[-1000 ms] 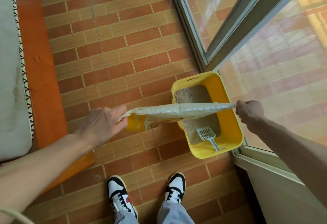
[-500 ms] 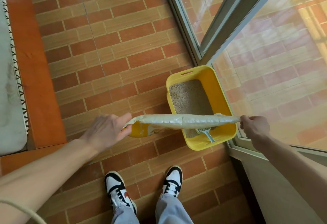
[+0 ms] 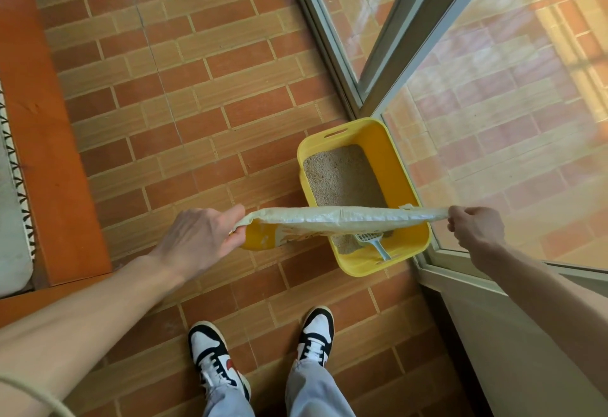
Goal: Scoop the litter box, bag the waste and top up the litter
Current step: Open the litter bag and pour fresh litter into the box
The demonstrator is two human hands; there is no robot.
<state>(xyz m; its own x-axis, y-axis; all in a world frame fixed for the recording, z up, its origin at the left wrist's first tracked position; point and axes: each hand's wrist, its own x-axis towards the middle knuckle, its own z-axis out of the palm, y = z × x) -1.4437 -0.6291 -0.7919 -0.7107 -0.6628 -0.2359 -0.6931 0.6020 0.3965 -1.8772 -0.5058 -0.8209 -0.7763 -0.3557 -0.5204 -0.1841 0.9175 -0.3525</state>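
Head view: at the middle of the frame, the left hand and right hand pinch the two ends of the bag, stretched over the yellow box with the scoop inside.

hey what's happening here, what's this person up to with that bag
A person stands over a yellow litter box on the brick floor, holding a litter bag stretched flat above its near end. The left hand grips one end of the bag, the right hand pinches the other. The box holds litter, and a pale blue scoop lies in it, partly hidden under the bag. No litter is pouring.
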